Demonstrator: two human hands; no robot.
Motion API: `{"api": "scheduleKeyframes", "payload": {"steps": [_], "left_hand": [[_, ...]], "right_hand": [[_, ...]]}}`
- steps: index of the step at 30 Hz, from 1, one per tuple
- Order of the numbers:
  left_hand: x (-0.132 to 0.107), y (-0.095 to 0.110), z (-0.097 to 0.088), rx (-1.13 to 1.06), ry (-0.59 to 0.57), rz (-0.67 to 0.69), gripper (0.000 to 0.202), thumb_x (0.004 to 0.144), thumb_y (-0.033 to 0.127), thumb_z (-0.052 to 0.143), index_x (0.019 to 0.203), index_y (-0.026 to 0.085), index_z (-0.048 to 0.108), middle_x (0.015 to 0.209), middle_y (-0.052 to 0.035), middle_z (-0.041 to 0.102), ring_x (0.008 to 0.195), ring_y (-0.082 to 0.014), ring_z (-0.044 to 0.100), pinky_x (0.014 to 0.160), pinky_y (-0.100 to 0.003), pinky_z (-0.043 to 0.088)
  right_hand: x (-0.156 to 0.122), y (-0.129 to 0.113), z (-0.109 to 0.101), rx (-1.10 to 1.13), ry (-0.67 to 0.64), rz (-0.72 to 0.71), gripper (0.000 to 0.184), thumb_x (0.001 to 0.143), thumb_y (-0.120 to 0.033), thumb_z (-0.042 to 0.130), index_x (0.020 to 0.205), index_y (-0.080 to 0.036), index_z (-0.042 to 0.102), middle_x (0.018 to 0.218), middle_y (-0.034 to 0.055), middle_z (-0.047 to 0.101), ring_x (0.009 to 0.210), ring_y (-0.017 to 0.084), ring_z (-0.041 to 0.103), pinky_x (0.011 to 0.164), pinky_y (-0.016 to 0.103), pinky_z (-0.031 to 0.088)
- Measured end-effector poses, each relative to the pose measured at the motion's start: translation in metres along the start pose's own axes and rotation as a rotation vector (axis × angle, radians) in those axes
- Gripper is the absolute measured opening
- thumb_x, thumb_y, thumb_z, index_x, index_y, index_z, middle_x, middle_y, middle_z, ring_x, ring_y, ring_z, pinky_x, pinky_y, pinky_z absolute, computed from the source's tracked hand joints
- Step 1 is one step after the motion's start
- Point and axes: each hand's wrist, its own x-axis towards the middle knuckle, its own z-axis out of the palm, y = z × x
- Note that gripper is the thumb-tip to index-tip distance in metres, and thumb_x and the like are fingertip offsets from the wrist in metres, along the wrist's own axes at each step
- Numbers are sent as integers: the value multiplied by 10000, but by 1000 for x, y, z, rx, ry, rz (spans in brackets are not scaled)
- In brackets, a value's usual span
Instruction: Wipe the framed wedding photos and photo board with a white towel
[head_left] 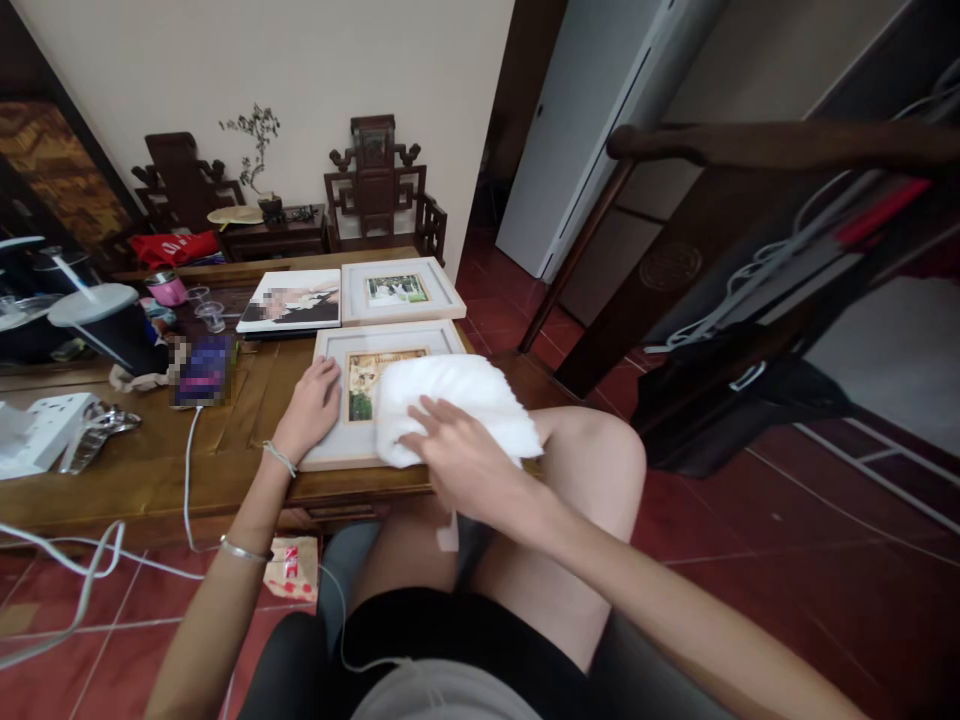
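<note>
A light wooden picture frame lies flat at the table's near right edge, a photo inside a pale mat. My left hand grips its left side, the fingers bent over the edge. On the frame's right part is a white fluffy cloth, which covers some of the photo and hangs past the right edge. My right hand presses on this cloth from above, fingers bent into it. Just behind lie a second picture frame and a white-covered photo album or panel.
On the wooden table at left are a lidded dark cup, a phone on a white cable, a power strip and small clear cups. A dark wooden chair stands close on the right.
</note>
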Motion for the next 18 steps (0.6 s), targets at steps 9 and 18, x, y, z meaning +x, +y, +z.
{"api": "scheduleKeyframes", "payload": {"steps": [9, 18], "left_hand": [[0, -1, 1, 2, -23, -5, 440, 955, 225, 376, 1291, 79, 618, 1433, -181, 573, 1448, -292, 407, 1211, -511, 328], [1, -2, 2, 5, -64, 29, 431, 976, 319, 416, 1255, 59, 616, 1445, -207, 550, 1468, -310, 367, 1214, -504, 315]], "right_hand": [[7, -8, 13, 14, 82, -29, 487, 740, 29, 519, 1156, -112, 729, 1383, 202, 607, 1361, 329, 501, 1129, 456, 405], [-38, 62, 9, -94, 132, 110, 441, 706, 40, 476, 993, -121, 769, 1390, 159, 620, 1384, 319, 484, 1148, 508, 400]]}}
